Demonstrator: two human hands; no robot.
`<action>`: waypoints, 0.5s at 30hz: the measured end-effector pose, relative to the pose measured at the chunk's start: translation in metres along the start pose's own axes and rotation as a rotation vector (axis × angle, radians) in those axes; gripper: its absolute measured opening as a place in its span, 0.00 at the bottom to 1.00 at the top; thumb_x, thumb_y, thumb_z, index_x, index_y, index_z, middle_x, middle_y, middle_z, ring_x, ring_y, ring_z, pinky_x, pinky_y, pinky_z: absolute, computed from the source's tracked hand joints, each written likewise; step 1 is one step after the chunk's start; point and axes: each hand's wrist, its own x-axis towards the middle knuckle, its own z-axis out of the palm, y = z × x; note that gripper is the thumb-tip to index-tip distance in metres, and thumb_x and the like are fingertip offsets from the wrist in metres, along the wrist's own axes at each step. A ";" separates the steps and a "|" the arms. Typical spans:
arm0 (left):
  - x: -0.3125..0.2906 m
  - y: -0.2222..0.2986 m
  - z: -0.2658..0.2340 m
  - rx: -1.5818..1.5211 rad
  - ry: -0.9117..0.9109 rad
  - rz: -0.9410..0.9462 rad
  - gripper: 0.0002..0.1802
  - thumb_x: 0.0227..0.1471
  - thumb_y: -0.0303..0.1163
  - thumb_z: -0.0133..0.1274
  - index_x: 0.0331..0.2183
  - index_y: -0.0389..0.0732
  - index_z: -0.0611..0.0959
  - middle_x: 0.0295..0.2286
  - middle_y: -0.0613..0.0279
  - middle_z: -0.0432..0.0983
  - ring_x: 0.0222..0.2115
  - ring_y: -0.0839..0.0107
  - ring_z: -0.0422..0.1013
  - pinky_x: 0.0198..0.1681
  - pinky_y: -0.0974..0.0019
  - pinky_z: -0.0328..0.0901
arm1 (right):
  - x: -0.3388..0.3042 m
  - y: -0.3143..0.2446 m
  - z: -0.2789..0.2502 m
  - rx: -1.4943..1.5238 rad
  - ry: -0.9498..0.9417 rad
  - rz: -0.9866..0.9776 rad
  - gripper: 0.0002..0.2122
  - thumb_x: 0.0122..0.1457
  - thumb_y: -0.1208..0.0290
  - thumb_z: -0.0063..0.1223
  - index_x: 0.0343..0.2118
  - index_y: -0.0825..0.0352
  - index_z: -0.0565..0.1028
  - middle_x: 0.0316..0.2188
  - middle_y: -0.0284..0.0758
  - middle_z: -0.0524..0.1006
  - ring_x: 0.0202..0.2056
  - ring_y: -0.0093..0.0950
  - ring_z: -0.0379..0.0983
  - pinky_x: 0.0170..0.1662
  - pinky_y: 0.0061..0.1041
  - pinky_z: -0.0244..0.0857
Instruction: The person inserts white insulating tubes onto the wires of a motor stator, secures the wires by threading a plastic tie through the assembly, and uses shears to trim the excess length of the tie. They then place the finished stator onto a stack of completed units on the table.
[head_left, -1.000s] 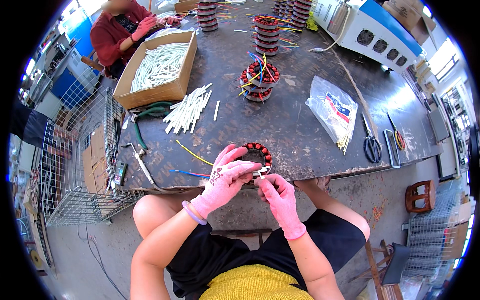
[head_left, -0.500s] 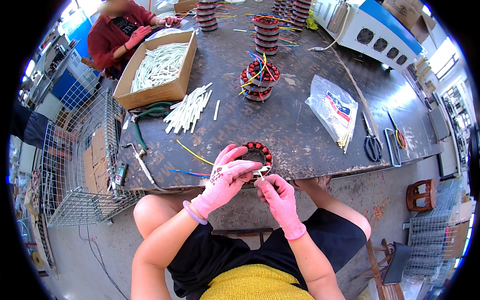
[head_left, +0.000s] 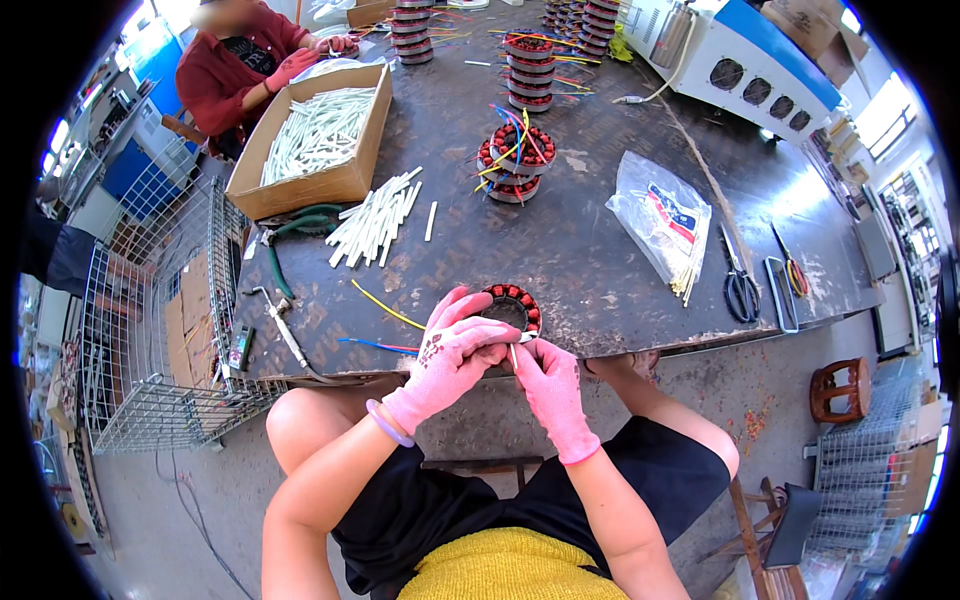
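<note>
A motor stator [head_left: 513, 291], a ring of red copper windings, sits at the table's near edge. My left hand [head_left: 452, 362], in a pink glove, is closed on its near left side, the thumb and fingertips partly hidden. My right hand [head_left: 552, 392], gloved in pink too, pinches a thin white strip [head_left: 516, 352] resembling a cable tie against the stator's near rim. Both hands' fingertips almost touch there. From under my left hand a yellow lead [head_left: 385, 305] and a blue lead [head_left: 378, 346] stretch left across the tabletop.
White sleeves [head_left: 375, 222] lie loose beside a cardboard box [head_left: 300, 187] full of them. Stacked stators [head_left: 517, 163] stand farther back. Rightward are a plastic bag [head_left: 662, 225], scissors [head_left: 741, 290] and a white machine [head_left: 750, 70]. Pliers [head_left: 300, 225] lie left. Across the table sits a person [head_left: 235, 75].
My right hand has moved up and slightly left, closer to the stator and my left hand. Less of the white strip shows between them. My left hand stays nearly in place.
</note>
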 end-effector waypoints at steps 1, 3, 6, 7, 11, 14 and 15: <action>0.000 0.000 0.001 0.008 0.012 -0.022 0.14 0.45 0.28 0.62 0.38 0.52 0.86 0.37 0.70 0.82 0.52 0.60 0.70 0.64 0.47 0.53 | -0.002 -0.006 -0.002 -0.087 0.007 -0.009 0.08 0.60 0.68 0.58 0.30 0.67 0.78 0.19 0.23 0.71 0.19 0.12 0.63 0.23 0.16 0.58; 0.002 0.000 0.001 0.029 0.021 -0.019 0.14 0.45 0.28 0.61 0.38 0.51 0.86 0.36 0.70 0.82 0.52 0.60 0.70 0.64 0.47 0.52 | -0.004 -0.013 -0.005 -0.194 0.100 -0.341 0.06 0.57 0.70 0.62 0.32 0.66 0.78 0.24 0.27 0.73 0.20 0.15 0.67 0.25 0.18 0.62; 0.000 0.004 0.005 0.000 0.043 -0.046 0.13 0.45 0.27 0.60 0.36 0.49 0.86 0.35 0.71 0.81 0.51 0.61 0.71 0.65 0.48 0.52 | -0.001 -0.015 -0.015 -0.403 0.078 -0.660 0.09 0.53 0.78 0.63 0.37 0.64 0.78 0.35 0.32 0.75 0.29 0.21 0.74 0.31 0.22 0.68; 0.001 0.004 0.004 0.002 0.051 -0.048 0.12 0.45 0.27 0.61 0.36 0.49 0.86 0.34 0.71 0.81 0.51 0.61 0.71 0.65 0.48 0.51 | 0.008 -0.013 -0.016 -0.476 0.057 -0.798 0.09 0.54 0.80 0.62 0.38 0.65 0.78 0.35 0.32 0.75 0.32 0.20 0.74 0.33 0.21 0.68; 0.002 0.008 0.007 -0.016 0.092 -0.086 0.11 0.45 0.28 0.61 0.35 0.49 0.86 0.34 0.71 0.81 0.51 0.62 0.71 0.65 0.48 0.51 | 0.015 -0.009 -0.008 -0.258 -0.005 -0.754 0.05 0.59 0.82 0.55 0.38 0.67 0.75 0.34 0.29 0.74 0.32 0.18 0.71 0.33 0.19 0.65; 0.004 0.010 0.006 0.005 0.066 -0.065 0.10 0.45 0.29 0.61 0.34 0.49 0.86 0.35 0.71 0.81 0.51 0.62 0.71 0.65 0.48 0.52 | -0.006 -0.038 -0.004 0.251 -0.119 -0.440 0.05 0.65 0.79 0.48 0.42 0.65 0.73 0.29 0.25 0.71 0.26 0.11 0.62 0.28 0.12 0.55; 0.001 0.010 0.006 0.007 0.079 -0.072 0.09 0.45 0.30 0.62 0.33 0.49 0.86 0.35 0.71 0.81 0.51 0.62 0.71 0.65 0.48 0.52 | -0.008 -0.039 -0.004 0.309 -0.164 -0.350 0.05 0.65 0.80 0.47 0.42 0.65 0.73 0.29 0.26 0.71 0.27 0.11 0.63 0.30 0.13 0.57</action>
